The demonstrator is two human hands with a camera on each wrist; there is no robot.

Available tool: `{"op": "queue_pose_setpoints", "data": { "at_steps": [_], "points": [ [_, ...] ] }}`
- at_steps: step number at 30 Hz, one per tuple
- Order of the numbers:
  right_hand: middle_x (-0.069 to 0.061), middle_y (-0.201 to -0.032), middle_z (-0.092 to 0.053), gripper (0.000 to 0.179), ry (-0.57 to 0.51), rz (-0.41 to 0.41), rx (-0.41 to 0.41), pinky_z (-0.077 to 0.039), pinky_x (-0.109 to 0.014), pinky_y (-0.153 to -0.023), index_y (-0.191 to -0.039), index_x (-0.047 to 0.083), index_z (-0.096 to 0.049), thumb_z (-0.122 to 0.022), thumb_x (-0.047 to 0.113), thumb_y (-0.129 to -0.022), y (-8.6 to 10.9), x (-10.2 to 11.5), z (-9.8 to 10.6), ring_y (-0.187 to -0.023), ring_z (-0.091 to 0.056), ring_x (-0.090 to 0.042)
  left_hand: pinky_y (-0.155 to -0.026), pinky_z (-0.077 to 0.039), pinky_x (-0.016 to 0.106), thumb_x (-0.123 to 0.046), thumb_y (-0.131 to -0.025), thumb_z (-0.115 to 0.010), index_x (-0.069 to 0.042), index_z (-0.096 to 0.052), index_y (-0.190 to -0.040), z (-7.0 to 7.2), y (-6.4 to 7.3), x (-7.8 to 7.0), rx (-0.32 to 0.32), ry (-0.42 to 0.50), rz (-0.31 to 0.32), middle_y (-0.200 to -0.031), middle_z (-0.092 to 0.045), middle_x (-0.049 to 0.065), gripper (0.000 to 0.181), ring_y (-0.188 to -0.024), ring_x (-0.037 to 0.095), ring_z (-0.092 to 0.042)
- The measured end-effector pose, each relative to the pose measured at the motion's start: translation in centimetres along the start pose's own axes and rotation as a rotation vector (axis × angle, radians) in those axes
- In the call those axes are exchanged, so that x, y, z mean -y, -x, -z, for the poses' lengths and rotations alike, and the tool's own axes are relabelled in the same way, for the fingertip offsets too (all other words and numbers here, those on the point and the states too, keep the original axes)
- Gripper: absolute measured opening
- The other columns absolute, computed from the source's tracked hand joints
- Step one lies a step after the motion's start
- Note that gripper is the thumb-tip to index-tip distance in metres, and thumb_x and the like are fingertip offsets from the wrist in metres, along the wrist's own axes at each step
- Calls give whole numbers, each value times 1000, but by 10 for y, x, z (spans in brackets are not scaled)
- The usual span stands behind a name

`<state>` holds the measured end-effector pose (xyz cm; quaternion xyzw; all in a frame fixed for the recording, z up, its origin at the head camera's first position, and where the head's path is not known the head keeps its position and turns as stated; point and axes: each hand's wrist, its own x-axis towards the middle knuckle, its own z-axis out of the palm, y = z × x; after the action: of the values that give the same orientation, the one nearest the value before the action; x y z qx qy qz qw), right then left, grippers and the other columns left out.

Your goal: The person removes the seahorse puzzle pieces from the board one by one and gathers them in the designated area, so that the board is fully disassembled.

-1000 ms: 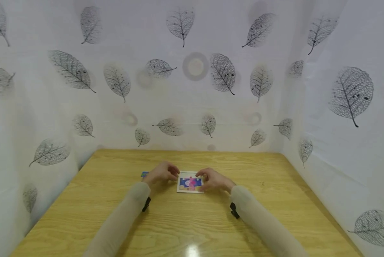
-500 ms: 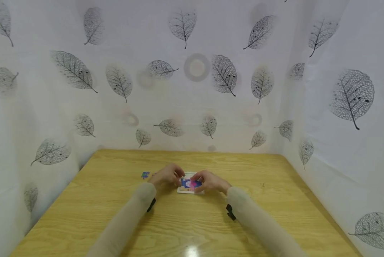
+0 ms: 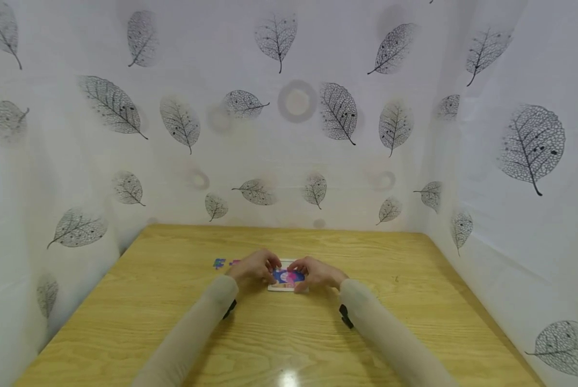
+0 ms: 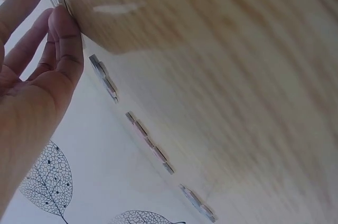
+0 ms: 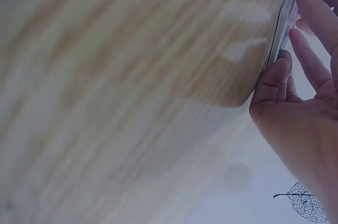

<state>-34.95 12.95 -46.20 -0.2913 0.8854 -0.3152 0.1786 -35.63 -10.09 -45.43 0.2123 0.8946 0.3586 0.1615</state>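
A small jigsaw puzzle tray (image 3: 281,290) with a white rim lies on the table, holding a blue and pink picture (image 3: 287,277). My left hand (image 3: 255,265) bends its fingers and thumb over the tray's left edge. From the other side, my right hand (image 3: 319,273) grips the right edge, thumb near the front corner and index finger on the picture. In the right wrist view, the right fingers (image 5: 274,76) curl against the tray's side. The left wrist view has the left fingers (image 4: 66,36) at its edge. Both hands hide parts of the picture.
Loose jigsaw pieces lie left of the tray: a blue-green piece (image 3: 219,263) and a pink piece (image 3: 234,263) partly behind the left hand. In the left wrist view, three pieces (image 4: 149,142) lie in a row. A leaf-patterned curtain (image 3: 294,161) surrounds the wooden table (image 3: 289,333).
My left hand has moved right, over the tray's left edge, uncovering loose pieces behind it. My right hand has shifted slightly left, farther over the picture.
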Motion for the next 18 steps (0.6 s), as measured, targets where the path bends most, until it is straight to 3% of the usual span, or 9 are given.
{"op": "queue_pose_setpoints", "data": {
  "at_steps": [14, 18],
  "points": [
    [-7, -123, -63, 57, 12, 12, 31, -45, -44, -101, -132, 11, -60, -81, 18, -80, -1, -4, 3, -111, -56, -19, -85, -52, 33, -5, -74, -82, -3, -68, -113, -1, -3, 1, 30, -63, -21, -98, -66, 5, 42, -87, 16, -59],
    [-5, -121, -61, 57, 38, 22, 31, -44, -39, -94, -133, 14, -60, -81, 19, -80, -1, -4, 4, -103, -52, -17, -86, -52, 34, -4, -74, -82, -3, -68, -112, -1, -4, 0, 31, -54, -22, -99, -67, 6, 40, -88, 17, -60]
  ]
}}
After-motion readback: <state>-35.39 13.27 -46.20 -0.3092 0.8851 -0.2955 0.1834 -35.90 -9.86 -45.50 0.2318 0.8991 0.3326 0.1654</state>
